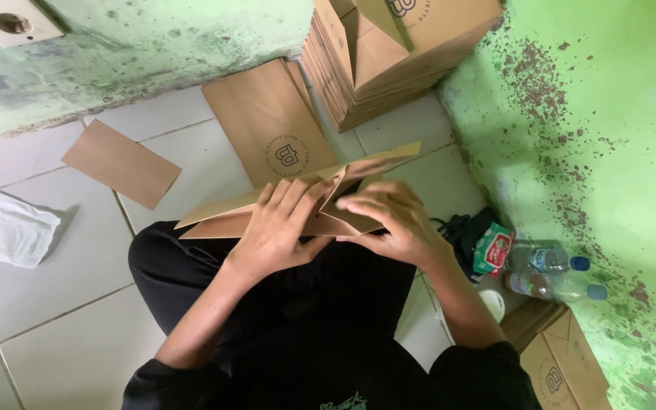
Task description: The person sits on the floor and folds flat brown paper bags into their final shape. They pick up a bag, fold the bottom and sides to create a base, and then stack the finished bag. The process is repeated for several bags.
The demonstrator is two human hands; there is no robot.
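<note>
Brown kraft-paper bag blank (298, 199), flat and partly folded, lies across the lap of a seated person in black clothing, which serves as the working surface and keeps the piece level and within reach of both hands. The left hand (279, 228) rests palm-down on the near panel with fingers extended and pressed close together, holding the sheet flat against the lap so that it does not slide. The right hand (390, 220) curls over a raised triangular flap at the right end, its fingertips bent onto the crease; whether the thumb pinches beneath cannot be determined. A tall stack of identical brown folded paper bags (389, 61) stands at the far corner of the white tiled floor (62, 273), against the green walls. One loose flat brown bag (271, 125) leans beside that stack, and a smaller brown paper rectangle (121, 163) lies apart toward the left. A crumpled white cloth (5, 226) lies at the left edge. Two clear plastic bottles with blue caps (552, 273) lie by the right wall, clear of the work.
</note>
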